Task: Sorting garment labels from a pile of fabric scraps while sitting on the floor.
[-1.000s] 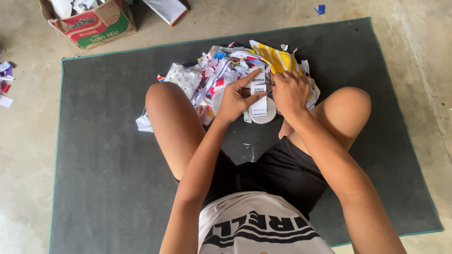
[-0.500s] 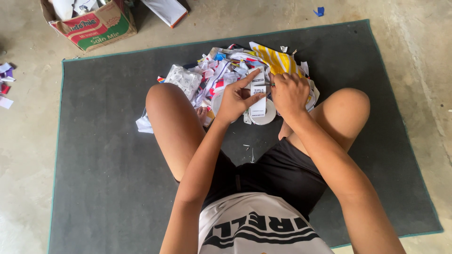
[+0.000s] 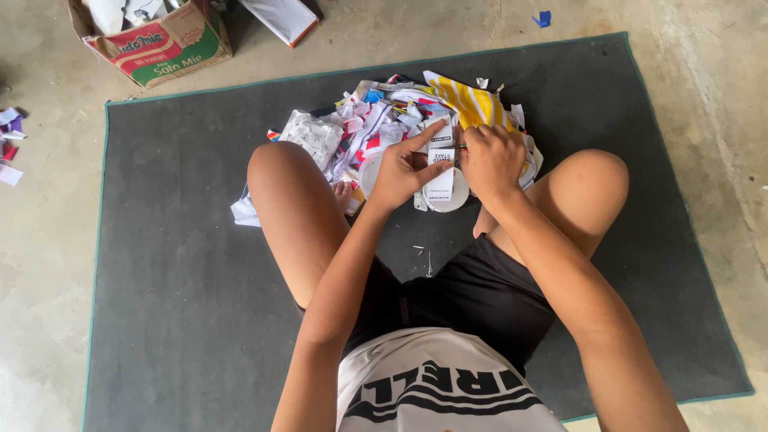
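Head view: small white printed label (image 3: 441, 170), upright.

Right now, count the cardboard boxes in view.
1: a cardboard box on the bare floor at top left, beyond the grey mat. Others may lie outside the frame.

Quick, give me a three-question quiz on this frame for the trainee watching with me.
1. True or false: both hands meet on the white label strip.
2. The scrap pile lies on: A) bare concrete, B) the grey mat, C) inside the box.
3. Which hand has its forefinger stretched out along the strip?

Key
1. True: the left hand and right hand both touch it.
2. B.
3. The left hand.
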